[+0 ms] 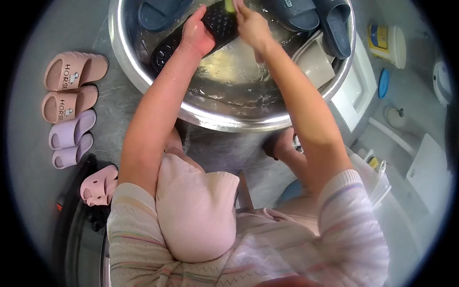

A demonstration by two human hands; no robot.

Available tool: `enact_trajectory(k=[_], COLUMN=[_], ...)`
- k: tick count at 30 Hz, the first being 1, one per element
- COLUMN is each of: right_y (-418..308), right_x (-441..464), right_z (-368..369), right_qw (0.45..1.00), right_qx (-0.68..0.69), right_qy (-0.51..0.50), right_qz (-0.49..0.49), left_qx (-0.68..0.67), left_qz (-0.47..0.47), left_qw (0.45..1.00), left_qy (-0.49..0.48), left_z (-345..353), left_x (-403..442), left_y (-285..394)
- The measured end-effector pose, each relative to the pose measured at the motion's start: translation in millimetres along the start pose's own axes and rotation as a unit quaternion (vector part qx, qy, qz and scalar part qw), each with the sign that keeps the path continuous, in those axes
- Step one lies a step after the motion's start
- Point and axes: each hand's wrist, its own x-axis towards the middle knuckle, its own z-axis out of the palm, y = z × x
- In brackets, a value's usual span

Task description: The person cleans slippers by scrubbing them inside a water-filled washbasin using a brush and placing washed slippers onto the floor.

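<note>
My left hand [197, 33] grips a black slipper [224, 25] over the water in a large metal basin [210, 120]. The slipper lies tilted with its bumpy sole facing up. At the top edge of the view, my right hand [253, 29] is closed around a brush with a pale handle and yellow-green bristles [230, 6], touching the sole; part of the brush is cut off. Dark blue slippers [160, 14] rest on the basin's left side, and more dark blue slippers [336, 29] lean at its right. A light grey object [314, 62] sits below those.
On the grey floor to the left stand brown slippers [77, 71], lilac slippers [71, 129] and pink slippers [99, 185]. Right of the basin are a white tray-like fixture [356, 91], a yellow-and-white bucket [387, 44] and a blue lid [383, 83]. My knees are close to the basin.
</note>
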Motion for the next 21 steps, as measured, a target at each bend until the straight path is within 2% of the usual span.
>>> enact_trajectory(k=[1, 2, 3, 4, 5, 6, 7, 9, 10, 11, 13, 14, 16, 17, 18, 19, 21], right_y=[-2, -6, -14, -27, -20, -6, 7, 21, 48, 71, 65, 62, 55, 48, 50, 53, 53], right_x=[-11, -37, -66, -84, -74, -55, -33, 16, 34, 43, 27, 17, -1, -10, -12, -15, -19], right_z=[0, 0, -2, -5, -2, 3, 9, 10, 24, 33, 19, 15, 7, 4, 5, 8, 13], right_qw=[1.000, 0.999, 0.997, 0.992, 0.994, 0.996, 0.997, 0.997, 0.999, 0.992, 0.997, 0.996, 0.983, 0.972, 0.968, 0.962, 0.951], right_qx=[-0.001, -0.010, -0.020, -0.044, -0.054, -0.063, -0.071, -0.047, -0.023, 0.000, 0.042, 0.071, 0.124, 0.166, 0.187, 0.209, 0.251], right_qy=[-0.007, -0.029, -0.051, -0.121, -0.091, -0.061, -0.028, -0.023, 0.018, 0.058, 0.063, 0.049, 0.027, 0.009, 0.013, 0.016, 0.023], right_qz=[0.011, -0.018, -0.047, 0.013, 0.008, 0.005, 0.004, 0.059, -0.026, -0.114, -0.006, 0.039, 0.129, 0.166, 0.169, 0.172, 0.180], left_qx=[-0.005, 0.024, -0.003, -0.016, -0.028, -0.010, 0.007, 0.008, -0.022, -0.036, -0.066, -0.006, 0.182, 0.274, 0.476, 0.602, 0.717], left_qz=[0.011, 0.087, 0.036, -0.008, -0.051, 0.009, 0.017, -0.029, -0.059, -0.056, -0.041, -0.020, -0.057, -0.077, -0.103, -0.060, 0.041], left_qw=[1.000, 0.995, 0.999, 0.999, 0.996, 0.999, 0.999, 0.999, 0.997, 0.996, 0.992, 0.998, 0.979, 0.956, 0.873, 0.795, 0.696], left_qy=[0.008, 0.033, 0.032, 0.051, 0.069, 0.031, 0.043, 0.023, -0.048, -0.064, -0.098, -0.051, -0.066, -0.074, -0.021, -0.030, -0.005], left_z=[6, 12, 15, 12, 9, -5, -2, -4, 11, 20, 32, 30, 14, 4, 6, 40, 34], left_x=[-1, 1, -2, 0, 5, 14, 12, 5, -7, -13, -18, -13, -12, -13, -26, -58, -68], left_y=[2, 4, 11, 10, 7, -7, -12, -14, -8, 1, 15, 18, 28, 35, 51, 63, 95])
